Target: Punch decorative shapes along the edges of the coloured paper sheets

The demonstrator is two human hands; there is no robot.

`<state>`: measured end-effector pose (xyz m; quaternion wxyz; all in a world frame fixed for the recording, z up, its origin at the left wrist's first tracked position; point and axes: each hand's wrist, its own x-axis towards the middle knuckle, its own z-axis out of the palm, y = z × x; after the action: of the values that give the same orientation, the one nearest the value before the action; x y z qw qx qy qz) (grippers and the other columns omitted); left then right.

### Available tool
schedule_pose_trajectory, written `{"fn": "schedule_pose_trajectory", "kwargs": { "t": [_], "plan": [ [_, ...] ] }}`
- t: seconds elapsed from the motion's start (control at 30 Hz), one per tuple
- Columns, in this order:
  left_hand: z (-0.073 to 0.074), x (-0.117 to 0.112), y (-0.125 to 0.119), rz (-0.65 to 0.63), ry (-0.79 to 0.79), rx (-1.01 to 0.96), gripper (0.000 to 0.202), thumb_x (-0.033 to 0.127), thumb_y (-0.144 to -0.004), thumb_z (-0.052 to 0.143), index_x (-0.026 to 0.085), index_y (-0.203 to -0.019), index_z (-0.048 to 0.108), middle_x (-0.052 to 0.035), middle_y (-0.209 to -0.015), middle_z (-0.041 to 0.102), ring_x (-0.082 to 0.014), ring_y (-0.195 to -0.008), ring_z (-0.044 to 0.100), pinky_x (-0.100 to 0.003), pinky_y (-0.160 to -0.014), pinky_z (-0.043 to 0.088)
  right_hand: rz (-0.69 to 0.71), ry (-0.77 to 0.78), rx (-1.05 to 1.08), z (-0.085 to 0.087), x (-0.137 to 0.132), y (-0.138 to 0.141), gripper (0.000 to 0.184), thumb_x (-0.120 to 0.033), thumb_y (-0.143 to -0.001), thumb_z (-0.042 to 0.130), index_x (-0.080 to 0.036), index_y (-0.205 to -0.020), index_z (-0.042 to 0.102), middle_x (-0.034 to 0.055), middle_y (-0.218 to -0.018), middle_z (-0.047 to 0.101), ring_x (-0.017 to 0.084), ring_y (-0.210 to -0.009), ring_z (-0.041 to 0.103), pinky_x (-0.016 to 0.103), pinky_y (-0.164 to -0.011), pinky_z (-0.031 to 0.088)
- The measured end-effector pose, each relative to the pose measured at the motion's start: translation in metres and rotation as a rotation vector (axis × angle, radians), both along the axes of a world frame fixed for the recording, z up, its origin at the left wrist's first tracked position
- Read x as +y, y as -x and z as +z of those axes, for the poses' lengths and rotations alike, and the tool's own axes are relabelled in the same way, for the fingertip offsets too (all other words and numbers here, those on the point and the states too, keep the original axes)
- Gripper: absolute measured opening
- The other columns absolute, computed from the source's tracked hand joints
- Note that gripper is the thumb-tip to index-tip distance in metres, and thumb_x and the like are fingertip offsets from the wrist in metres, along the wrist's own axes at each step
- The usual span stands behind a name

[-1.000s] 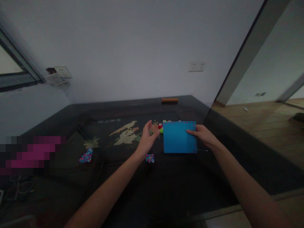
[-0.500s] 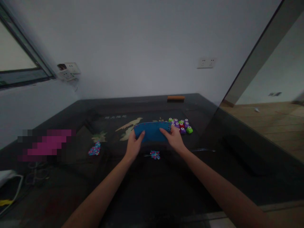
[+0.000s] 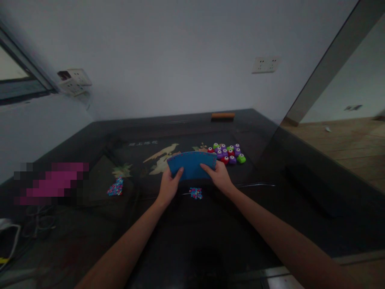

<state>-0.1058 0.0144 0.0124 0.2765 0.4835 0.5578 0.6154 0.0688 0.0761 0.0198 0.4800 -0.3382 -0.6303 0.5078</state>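
Note:
Both hands hold up a blue curved sheet [image 3: 191, 165] with small dots along its upper edge. My left hand [image 3: 169, 185] is closed on its left end, thumb on the near face. On the right end, my right hand [image 3: 219, 175] grips it the same way; the fingers behind are hidden. Just below the sheet lies a small pile of pink, blue and white beads or sequins [image 3: 195, 193] on the dark table [image 3: 168, 249]. Behind my right hand sit several purple, green and red one-eyed toy figures [image 3: 232, 160].
A packet-shaped heap of similar coloured bits [image 3: 116, 187] lies to the left. Farther left are a blurred pink item [image 3: 55, 180] and cables [image 3: 38, 222]. An orange-brown roll [image 3: 223, 116] rests at the back edge, and a dark flat object [image 3: 313, 190] at the right.
My view has tilted down slightly and shifted. The blue sheet now shows a more arched upper edge; both hands keep the same hold on it.

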Motion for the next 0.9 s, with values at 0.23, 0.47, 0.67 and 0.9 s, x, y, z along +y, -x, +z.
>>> {"fn": "schedule_pose_trajectory", "kwargs": {
  "t": [0.23,0.47,0.67,0.9],
  "plan": [
    [-0.003,0.0,-0.001,0.009,-0.004,0.016,0.033,0.042,-0.079,0.062,0.015,-0.098,0.066,-0.0096,-0.102,0.072,-0.0272,-0.098,0.066,-0.043,-0.093,0.047,0.007,-0.016,-0.049,0.0,0.0,-0.001,0.026,-0.041,-0.076,0.065,-0.017,-0.083,0.068,0.0061,-0.083,0.073,0.023,-0.078,0.068,0.038,-0.073,0.055],
    [-0.01,0.004,0.0,-0.02,0.026,0.03,0.033,0.043,-0.078,0.062,0.015,-0.096,0.066,-0.009,-0.094,0.073,-0.0262,-0.087,0.067,-0.041,-0.082,0.053,0.02,0.011,-0.052,-0.004,0.003,-0.001,0.024,-0.04,-0.075,0.066,-0.017,-0.08,0.067,0.0068,-0.081,0.073,0.023,-0.075,0.068,0.039,-0.071,0.056],
    [-0.01,0.005,0.0,0.005,0.055,0.047,0.028,0.043,-0.079,0.061,0.016,-0.085,0.066,-0.0078,-0.089,0.072,-0.0257,-0.083,0.066,-0.04,-0.08,0.053,0.039,0.074,-0.013,-0.009,0.004,0.001,0.026,-0.042,-0.073,0.068,-0.017,-0.079,0.067,0.0067,-0.082,0.073,0.023,-0.076,0.068,0.041,-0.074,0.057],
    [-0.001,0.002,0.003,0.01,0.081,-0.022,0.032,0.045,-0.08,0.061,0.015,-0.091,0.065,-0.0086,-0.09,0.071,-0.0255,-0.081,0.066,-0.04,-0.076,0.053,0.085,0.106,-0.065,0.007,-0.001,0.0,0.027,-0.04,-0.075,0.067,-0.017,-0.091,0.067,0.0075,-0.09,0.073,0.024,-0.079,0.069,0.041,-0.075,0.057]
  ]
}}
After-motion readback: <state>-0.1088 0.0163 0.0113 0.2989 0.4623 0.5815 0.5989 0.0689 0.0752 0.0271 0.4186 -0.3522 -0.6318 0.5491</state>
